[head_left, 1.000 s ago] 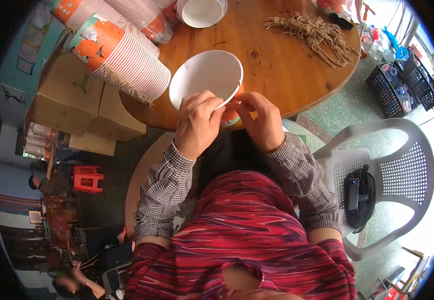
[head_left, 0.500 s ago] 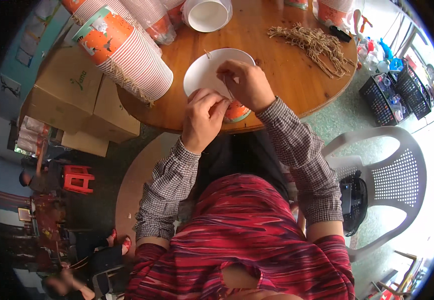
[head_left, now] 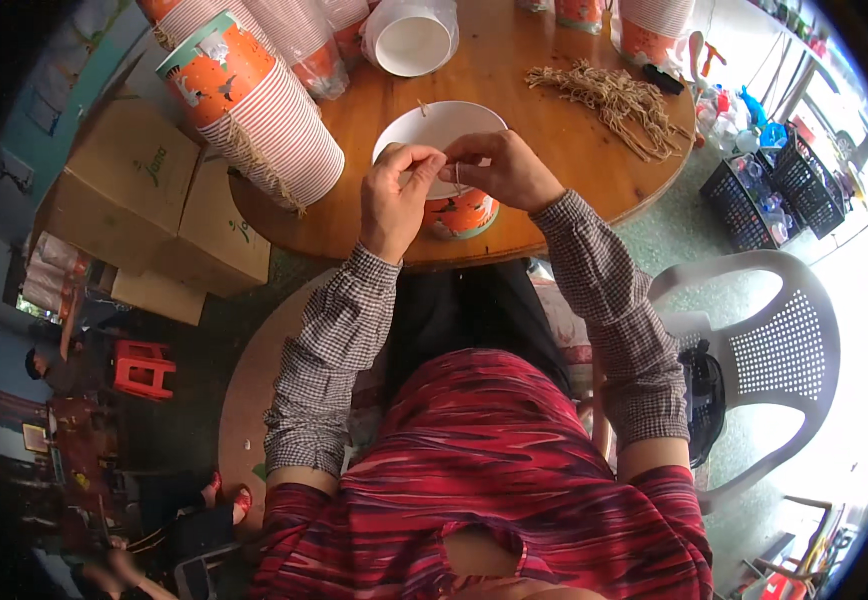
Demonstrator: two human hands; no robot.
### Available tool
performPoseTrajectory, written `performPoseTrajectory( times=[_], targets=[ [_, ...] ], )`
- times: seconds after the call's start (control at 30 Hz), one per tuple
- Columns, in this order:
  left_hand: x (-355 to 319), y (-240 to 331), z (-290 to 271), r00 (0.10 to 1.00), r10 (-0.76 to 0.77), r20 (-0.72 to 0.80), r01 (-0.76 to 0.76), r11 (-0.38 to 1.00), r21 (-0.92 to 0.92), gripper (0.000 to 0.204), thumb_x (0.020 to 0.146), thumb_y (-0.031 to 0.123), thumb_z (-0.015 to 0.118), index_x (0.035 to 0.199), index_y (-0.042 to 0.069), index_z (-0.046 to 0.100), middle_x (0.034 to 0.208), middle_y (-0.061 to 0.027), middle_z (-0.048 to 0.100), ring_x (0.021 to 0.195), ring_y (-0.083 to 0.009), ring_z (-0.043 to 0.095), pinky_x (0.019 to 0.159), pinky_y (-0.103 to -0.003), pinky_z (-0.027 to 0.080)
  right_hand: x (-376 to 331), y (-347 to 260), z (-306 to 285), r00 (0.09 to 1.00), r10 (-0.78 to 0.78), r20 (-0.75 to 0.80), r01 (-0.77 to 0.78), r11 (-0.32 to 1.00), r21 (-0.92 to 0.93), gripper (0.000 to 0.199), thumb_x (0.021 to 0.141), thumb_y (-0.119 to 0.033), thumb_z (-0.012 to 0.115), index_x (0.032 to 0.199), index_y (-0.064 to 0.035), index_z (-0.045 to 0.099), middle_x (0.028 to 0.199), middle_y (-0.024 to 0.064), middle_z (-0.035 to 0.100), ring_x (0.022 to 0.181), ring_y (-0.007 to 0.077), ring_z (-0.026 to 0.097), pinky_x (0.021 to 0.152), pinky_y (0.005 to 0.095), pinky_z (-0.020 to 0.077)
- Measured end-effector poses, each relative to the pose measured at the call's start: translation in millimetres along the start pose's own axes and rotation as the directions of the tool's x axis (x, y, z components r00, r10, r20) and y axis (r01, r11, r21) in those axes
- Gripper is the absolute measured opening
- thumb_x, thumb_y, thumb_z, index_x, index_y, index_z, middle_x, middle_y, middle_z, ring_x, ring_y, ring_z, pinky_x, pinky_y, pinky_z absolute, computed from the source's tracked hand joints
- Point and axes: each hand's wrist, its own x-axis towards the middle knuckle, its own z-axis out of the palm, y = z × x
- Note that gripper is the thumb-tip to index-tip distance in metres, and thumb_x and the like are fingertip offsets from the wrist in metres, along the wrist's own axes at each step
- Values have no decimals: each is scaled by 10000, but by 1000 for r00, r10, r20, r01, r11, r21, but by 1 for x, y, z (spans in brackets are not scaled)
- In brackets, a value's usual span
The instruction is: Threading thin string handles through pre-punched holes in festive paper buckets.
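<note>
An orange patterned paper bucket [head_left: 461, 215] with a white inside stands near the table's front edge, its mouth up. Over its near rim, my left hand [head_left: 394, 200] and my right hand [head_left: 516, 175] meet with fingers pinched together. A thin strand of twine [head_left: 458, 181] shows by the right fingertips at the rim; the left fingertips press close to the same spot. At the far rim pokes up a short twine end [head_left: 424, 107]. Whether the strand passes through the bucket's wall is hidden by my fingers.
Tall nested stacks of paper buckets [head_left: 274, 125] stand at the table's left, with a plastic-wrapped stack [head_left: 412, 45] behind. A loose heap of twine [head_left: 614, 105] lies at right. Cardboard boxes [head_left: 129, 190] are beside the table; a grey plastic chair [head_left: 769, 350] stands on my right.
My right hand has come down from above the bucket's mouth to the near rim. Both hands' fingertips are now close together, and more of the bucket's orange front shows.
</note>
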Motion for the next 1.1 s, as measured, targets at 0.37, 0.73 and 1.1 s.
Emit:
performPoseTrajectory(
  times=[0.37, 0.73, 1.1],
  targets=[
    [-4, -3, 5, 998, 12, -62, -15, 998, -61, 125, 867, 130, 646, 926, 20, 644, 799, -70, 622, 788, -182, 614, 716, -289, 480, 7, 5, 5, 998, 11, -56, -8, 999, 42, 153, 837, -130, 655, 898, 10, 667, 771, 65, 664, 731, 92, 598, 702, 267, 504],
    [-6, 0, 8, 970, -205, 131, 234, 934, -269, 320, 874, 59, 587, 1154, -17, 450, 899, -141, 688, 851, -189, 666, 760, -287, 512, 11, 7, 11, 976, 116, -184, -46, 937, 346, 82, 829, -49, 646, 874, 13, 675, 795, 9, 654, 759, 68, 577, 706, 239, 495],
    [-5, -1, 6, 946, -291, 140, 321, 898, -300, 307, 863, 79, 616, 1102, -39, 464, 882, -144, 686, 846, -178, 665, 755, -276, 511, 13, 17, 12, 964, -6, -265, 102, 930, 353, 79, 822, -9, 640, 896, 16, 633, 824, 11, 642, 782, 81, 586, 745, 238, 494]
  ],
)
